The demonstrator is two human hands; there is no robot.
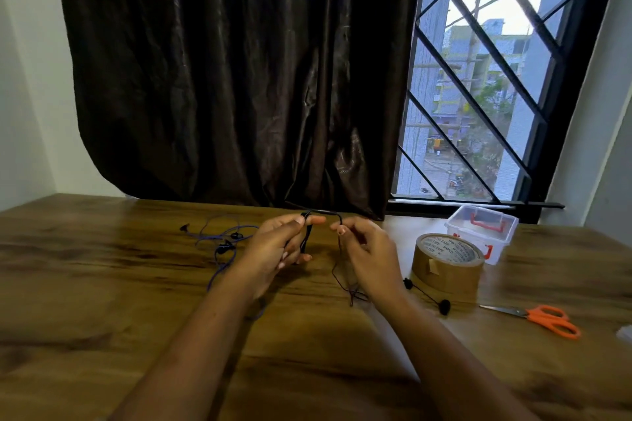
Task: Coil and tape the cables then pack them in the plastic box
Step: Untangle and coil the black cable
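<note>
Above table point(102, 284), left hand point(277, 243) and right hand point(369, 249) pinch black cable point(321, 212) arching between grips.

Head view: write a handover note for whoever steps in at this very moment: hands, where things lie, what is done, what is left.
Left hand: holds a few loops of the black cable.
Right hand: pinches the same cable just past the loops; the rest hangs down to the table.
Purple cable: loose on the table, left of the hands.
Tape roll, plastic box with its lid on, and scissors: to the right.
Done: black cable partly coiled.
Left: finish the coil, tape it, coil and tape the purple cable, pack both in the box.
</note>
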